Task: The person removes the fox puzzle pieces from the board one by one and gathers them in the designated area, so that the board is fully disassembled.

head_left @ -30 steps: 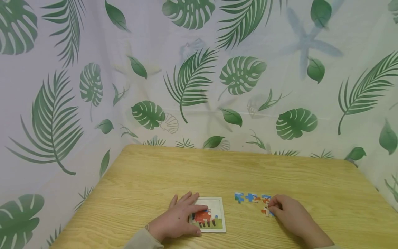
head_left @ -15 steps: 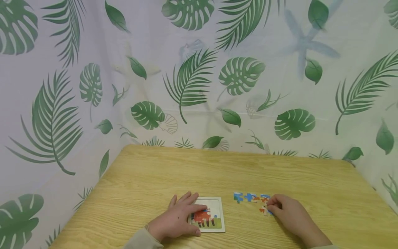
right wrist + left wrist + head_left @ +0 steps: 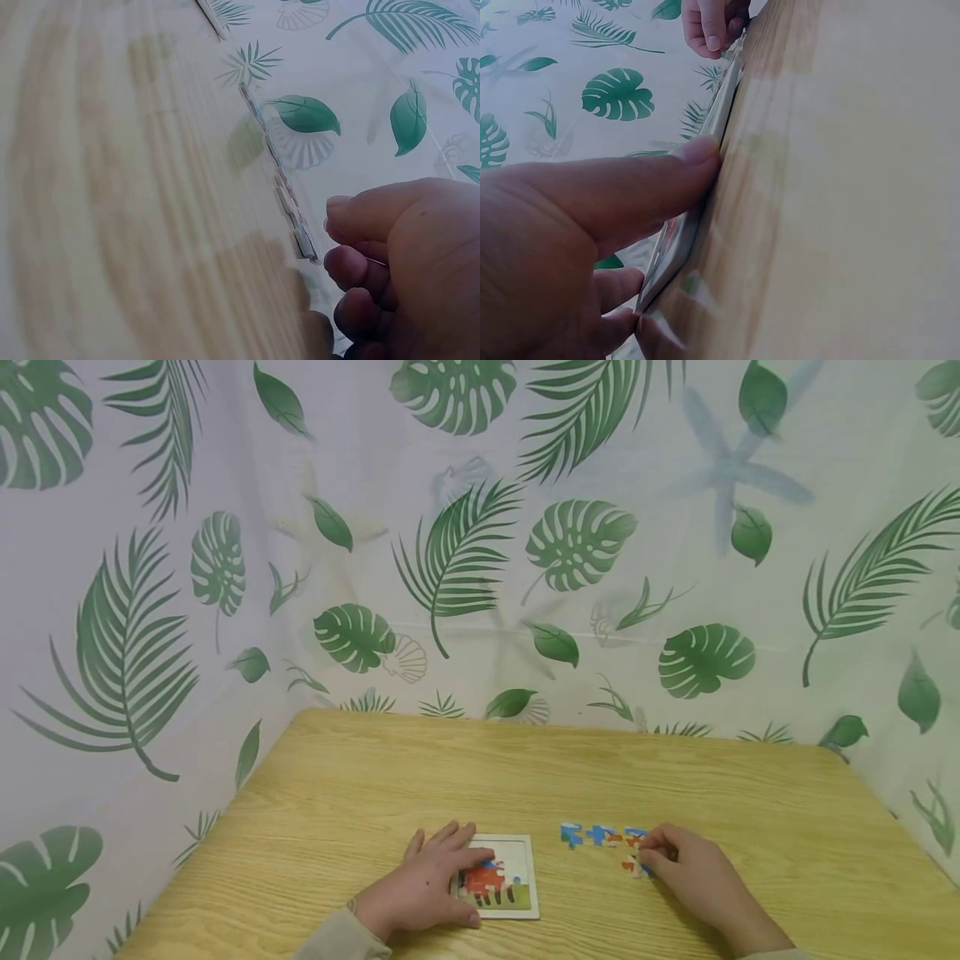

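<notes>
Head view: leaf-print backdrop (image 3: 487, 568) hung behind wood-grain bench (image 3: 405, 777). Left-hand grip (image 3: 420, 889) laid relaxed, fingers spread, across partly filled puzzle tray (image 3: 531, 877), edge touched by thumb. Right-hand grip (image 3: 690, 868) curled at right end of loose puzzle pieces (image 3: 598, 835), set right of tray; whether 1 is pinched cannot be told.

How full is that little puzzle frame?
Partly full: joined pieces lie inside the puzzle frame, but bare backing shows at its upper right.

Left hand (image 3: 431, 887) partly hides tray (image 3: 533, 883); whether right hand (image 3: 690, 870) grips any puzzle pieces (image 3: 631, 865) unclear.
</notes>
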### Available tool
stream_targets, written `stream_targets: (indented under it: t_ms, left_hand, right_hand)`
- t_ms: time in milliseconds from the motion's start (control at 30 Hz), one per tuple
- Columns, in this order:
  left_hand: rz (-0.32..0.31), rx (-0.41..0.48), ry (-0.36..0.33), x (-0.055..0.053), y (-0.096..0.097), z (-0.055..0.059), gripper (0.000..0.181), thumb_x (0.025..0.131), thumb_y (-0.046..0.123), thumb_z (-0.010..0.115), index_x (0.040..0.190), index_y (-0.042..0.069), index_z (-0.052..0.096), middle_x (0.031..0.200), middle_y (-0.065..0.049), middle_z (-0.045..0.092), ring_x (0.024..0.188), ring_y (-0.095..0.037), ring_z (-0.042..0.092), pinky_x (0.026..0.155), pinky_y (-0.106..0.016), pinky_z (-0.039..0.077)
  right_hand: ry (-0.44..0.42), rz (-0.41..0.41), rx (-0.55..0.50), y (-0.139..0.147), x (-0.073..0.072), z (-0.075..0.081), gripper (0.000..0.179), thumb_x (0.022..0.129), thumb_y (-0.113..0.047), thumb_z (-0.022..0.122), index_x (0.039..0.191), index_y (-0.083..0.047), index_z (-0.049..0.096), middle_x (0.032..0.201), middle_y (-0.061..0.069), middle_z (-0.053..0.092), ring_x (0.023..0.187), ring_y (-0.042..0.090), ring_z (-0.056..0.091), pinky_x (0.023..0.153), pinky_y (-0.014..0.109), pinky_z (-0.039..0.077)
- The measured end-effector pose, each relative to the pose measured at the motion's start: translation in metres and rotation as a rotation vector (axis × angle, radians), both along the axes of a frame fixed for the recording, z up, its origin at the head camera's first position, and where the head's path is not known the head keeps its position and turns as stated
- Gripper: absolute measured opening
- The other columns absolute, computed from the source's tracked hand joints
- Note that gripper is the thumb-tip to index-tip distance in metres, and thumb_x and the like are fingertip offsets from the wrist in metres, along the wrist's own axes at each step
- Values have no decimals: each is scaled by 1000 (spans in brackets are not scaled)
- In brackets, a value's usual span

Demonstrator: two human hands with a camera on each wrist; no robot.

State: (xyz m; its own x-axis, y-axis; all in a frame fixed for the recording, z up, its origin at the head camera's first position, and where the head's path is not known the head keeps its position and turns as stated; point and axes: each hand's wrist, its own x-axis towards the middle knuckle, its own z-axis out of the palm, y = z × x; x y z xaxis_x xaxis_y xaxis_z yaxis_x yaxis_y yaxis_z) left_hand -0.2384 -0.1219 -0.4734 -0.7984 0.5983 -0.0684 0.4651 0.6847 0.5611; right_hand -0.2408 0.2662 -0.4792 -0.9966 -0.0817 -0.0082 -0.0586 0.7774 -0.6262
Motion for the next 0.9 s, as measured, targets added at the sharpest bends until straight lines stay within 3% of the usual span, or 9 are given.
stream_targets:
  t_ms: [233, 400, 667, 900]
  left_hand:
    - [-5, 13, -14, -2, 0, 1, 82, 81, 44, 83, 152, 24, 49, 166, -9, 24, 153, -33, 14, 115, -68, 1]
    - [-2, 8, -18, -3, -1, -1, 84, 80, 45, 83, 153, 23, 47, 166, -10, 21, 153, -31, 13, 116, -66, 1]
    - [3, 22, -30, -3, -6, -1, 85, 79, 45, 84, 153, 23, 47, 166, -11, 22, 153, -30, 14, 117, -64, 1]
    - [-11, 58, -72, -5, -9, 0, 85, 81, 43, 84, 154, 22, 46, 167, -9, 21, 154, -29, 13, 117, -64, 1]
  right_hand:
    - [26, -17, -19, -5, 2, 6, 15, 98, -27, 68, 104, -14, 70, 91, -5, 66, 81, 14, 56, 69, 35, 47]
    - [-24, -23, -110, -11, 5, 7, 16, 99, -26, 67, 106, -13, 71, 90, -4, 68, 81, 15, 59, 69, 33, 48]
    - [-58, -45, -154, -21, 6, 9, 14, 100, -23, 65, 106, -12, 70, 90, -3, 68, 83, 15, 61, 73, 34, 49]
    - [-40, 7, -157, -31, 11, 13, 11, 99, -23, 66, 104, -14, 70, 93, -3, 65, 85, 16, 56, 73, 33, 48]
